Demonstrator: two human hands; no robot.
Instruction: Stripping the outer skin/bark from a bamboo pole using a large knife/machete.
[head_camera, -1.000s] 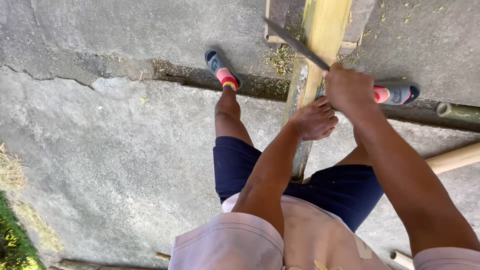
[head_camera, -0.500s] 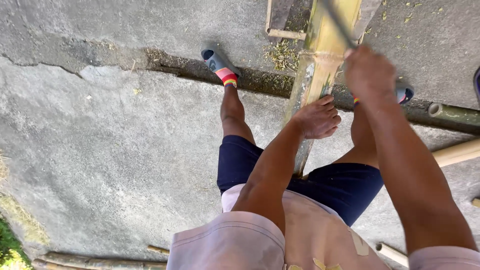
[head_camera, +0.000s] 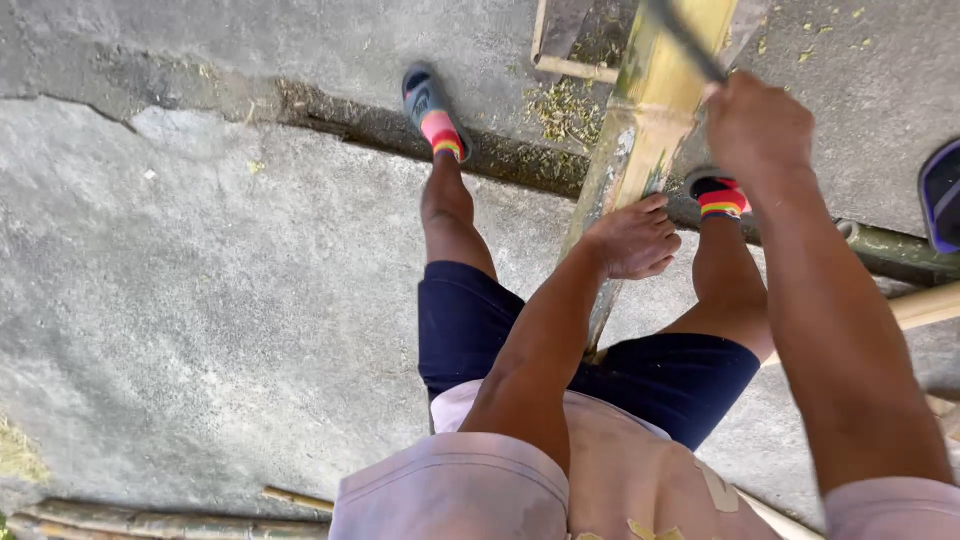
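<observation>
Little has shifted since a moment ago: left hand (head_camera: 632, 238) still clasps the bamboo pole (head_camera: 655, 90) leaning between the legs, while right hand (head_camera: 757, 128), fisted round a dark blade (head_camera: 683, 38), sits slightly higher against the pole's upper stretch.

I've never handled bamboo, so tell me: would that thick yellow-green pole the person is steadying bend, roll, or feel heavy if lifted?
The bamboo pole looks thick and straight, so it is probably stiff. Being round, it would likely roll on the concrete ground if let go; the left hand grips it. It seems long, so perhaps awkward to lift.
</observation>
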